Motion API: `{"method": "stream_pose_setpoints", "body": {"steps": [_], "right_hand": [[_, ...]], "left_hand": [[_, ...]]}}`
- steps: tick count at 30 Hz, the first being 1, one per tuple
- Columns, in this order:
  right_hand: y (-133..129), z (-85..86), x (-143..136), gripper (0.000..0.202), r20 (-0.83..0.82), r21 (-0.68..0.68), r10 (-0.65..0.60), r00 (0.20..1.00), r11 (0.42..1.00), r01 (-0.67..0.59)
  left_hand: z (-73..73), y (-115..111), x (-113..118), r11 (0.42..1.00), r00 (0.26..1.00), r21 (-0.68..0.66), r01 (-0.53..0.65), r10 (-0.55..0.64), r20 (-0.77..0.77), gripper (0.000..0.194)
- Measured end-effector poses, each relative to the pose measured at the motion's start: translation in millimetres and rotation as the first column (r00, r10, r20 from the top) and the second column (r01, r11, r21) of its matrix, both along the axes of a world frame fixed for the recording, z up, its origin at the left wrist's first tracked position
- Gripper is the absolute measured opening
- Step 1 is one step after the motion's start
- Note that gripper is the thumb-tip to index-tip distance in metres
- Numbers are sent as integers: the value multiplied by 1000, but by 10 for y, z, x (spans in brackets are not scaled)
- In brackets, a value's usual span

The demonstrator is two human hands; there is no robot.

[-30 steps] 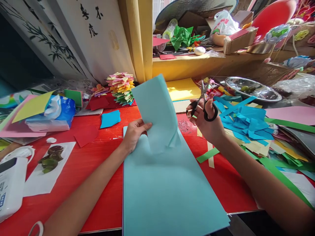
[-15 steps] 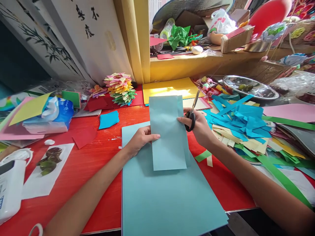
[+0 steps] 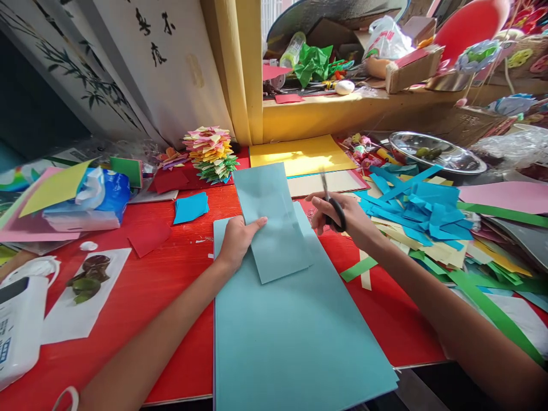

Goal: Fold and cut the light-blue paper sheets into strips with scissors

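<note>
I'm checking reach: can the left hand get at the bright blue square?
Probably yes: the blue square lies near the left hand, nothing tall between, though that hand holds the pale blue sheet and may need freeing.

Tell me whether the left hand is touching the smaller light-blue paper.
Touching. The head view shows the left hand at the left edge of the smaller light-blue paper, its thumb lying over the paper's face.

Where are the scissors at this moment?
In the head view, the scissors are in the right hand, right of the pale blue paper the left hand holds and left of the bright blue strips.
</note>
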State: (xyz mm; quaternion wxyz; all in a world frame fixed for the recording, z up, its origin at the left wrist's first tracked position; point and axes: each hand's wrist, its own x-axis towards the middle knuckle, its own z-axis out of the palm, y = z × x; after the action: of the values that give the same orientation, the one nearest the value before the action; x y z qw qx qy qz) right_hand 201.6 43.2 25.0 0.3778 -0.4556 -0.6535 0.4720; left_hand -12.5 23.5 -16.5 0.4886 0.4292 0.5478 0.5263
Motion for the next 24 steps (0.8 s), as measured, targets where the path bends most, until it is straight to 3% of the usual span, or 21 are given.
{"method": "stream_pose_setpoints", "body": {"steps": [3, 7, 13, 24], "right_hand": [[-17, 69, 9, 48, 61, -179, 205, 977, 965, -191], [-42, 41, -26, 49, 175, -277, 320, 931, 924, -265], [-26, -35, -31, 50, 220, -305, 344, 913, 913, -271], [-75, -9, -106, 50, 218, -333, 340, 915, 907, -258]], "left_hand": [[11, 22, -21, 996, 993, 25, -82, 79, 87, 32], [61, 16, -27, 995, 986, 42, -94, 87, 145, 31], [104, 13, -21, 992, 976, 21, -122, 116, 182, 26], [139, -62, 45, 999, 986, 45, -27, 19, 166, 26]]}}
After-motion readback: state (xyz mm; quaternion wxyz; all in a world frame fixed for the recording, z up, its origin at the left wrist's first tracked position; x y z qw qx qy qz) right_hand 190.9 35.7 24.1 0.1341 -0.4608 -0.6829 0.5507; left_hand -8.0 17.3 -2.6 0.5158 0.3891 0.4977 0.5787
